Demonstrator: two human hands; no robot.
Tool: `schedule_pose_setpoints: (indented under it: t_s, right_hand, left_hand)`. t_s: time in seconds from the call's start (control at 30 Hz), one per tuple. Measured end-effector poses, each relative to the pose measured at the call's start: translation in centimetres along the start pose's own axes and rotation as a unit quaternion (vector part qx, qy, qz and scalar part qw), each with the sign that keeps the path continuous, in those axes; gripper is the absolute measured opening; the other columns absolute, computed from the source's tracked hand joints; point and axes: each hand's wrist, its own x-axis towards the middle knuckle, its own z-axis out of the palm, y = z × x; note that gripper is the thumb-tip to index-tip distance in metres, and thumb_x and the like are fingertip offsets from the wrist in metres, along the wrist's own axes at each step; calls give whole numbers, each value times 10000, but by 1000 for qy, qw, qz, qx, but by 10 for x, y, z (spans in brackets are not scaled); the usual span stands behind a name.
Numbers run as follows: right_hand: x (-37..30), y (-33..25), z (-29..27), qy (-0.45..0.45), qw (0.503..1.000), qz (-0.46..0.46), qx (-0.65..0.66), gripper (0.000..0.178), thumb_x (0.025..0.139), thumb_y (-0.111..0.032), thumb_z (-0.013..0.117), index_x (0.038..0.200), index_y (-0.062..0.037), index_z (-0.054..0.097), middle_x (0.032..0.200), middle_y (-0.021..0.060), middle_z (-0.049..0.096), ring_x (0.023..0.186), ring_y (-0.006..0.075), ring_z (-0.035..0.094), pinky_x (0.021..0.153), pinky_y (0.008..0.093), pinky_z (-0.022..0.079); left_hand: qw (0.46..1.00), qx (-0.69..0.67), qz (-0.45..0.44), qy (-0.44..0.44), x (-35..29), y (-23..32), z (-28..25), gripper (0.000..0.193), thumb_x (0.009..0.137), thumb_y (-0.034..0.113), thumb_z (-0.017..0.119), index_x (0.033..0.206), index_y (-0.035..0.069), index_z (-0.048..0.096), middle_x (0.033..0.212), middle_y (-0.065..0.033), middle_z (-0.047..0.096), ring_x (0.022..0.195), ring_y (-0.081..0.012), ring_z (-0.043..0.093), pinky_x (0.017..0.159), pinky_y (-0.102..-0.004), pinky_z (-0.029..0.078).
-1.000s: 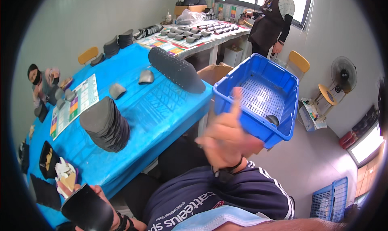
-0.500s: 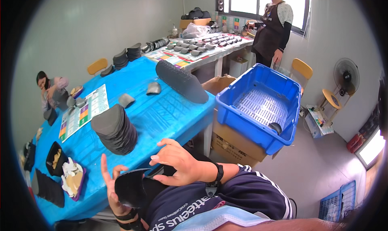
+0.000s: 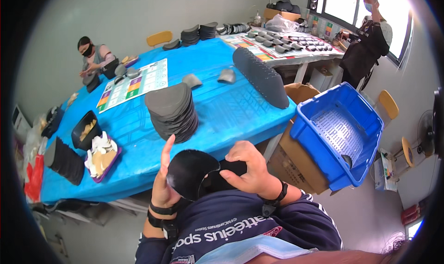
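Note:
A glossy black curved shell-like piece (image 3: 189, 174) rests against my left hand (image 3: 164, 185), whose fingers point up along its left side, keeping it above my lap. My right hand (image 3: 252, 169) is beside the piece's right edge. Its fingers are bent with the thumb apart, and only a dark surface shows between them; whether the thumb touches the piece is unclear. Just beyond, on the blue-covered table (image 3: 222, 109), stands a tall stack of dark grey curved pieces (image 3: 172, 111). Two small grey curved pieces, one of them a shiny cap (image 3: 226, 76), lie past it.
A long black perforated curved form (image 3: 261, 76) lies along the table's right end. Beyond it, a blue crate (image 3: 340, 134) tops a cardboard box (image 3: 296, 162). Scrap trays (image 3: 104, 157) and another stack (image 3: 64, 160) sit left. One person sits far left; another stands near the window.
My view has swung left, so the table sits further right. Both hands and the black piece have risen towards the table edge. The standing person has raised an arm to the head.

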Motion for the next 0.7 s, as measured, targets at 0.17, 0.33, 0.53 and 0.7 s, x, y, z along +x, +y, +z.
schedule_pose_setpoints:
  t_s: [0.17,0.33,0.53,0.7]
  right_hand:
    - [1,6,8,-30,1000,-4,-5,314,656,-72,713,888,-48,503,824,92,552,750,259,529,741,357,422]
    - [1,1,7,-30,999,-9,-10,305,665,-75,706,883,-45,495,819,85,549,742,250,532,766,376,416]
    - [0,1,5,-30,999,-19,3,299,663,-68,700,879,-45,494,817,86,548,733,247,533,759,378,418]
    - [0,0,7,-30,999,-28,7,300,659,-66,700,880,-48,498,820,89,551,733,246,536,752,383,419]
  left_hand:
    - [999,7,19,35,-6,0,2,907,751,396,630,1367,122,23,1085,-167,518,998,-289,536,870,-430,432]
    - [998,27,30,38,-5,-3,6,881,763,423,606,1363,95,51,1018,-128,545,917,-249,571,801,-401,480]
    - [998,31,32,33,-6,0,3,910,747,432,622,1362,91,44,995,-117,554,899,-237,578,793,-402,484]
    - [999,26,29,27,-9,0,-2,972,718,442,654,1363,100,13,1042,-148,539,950,-254,563,838,-407,459]
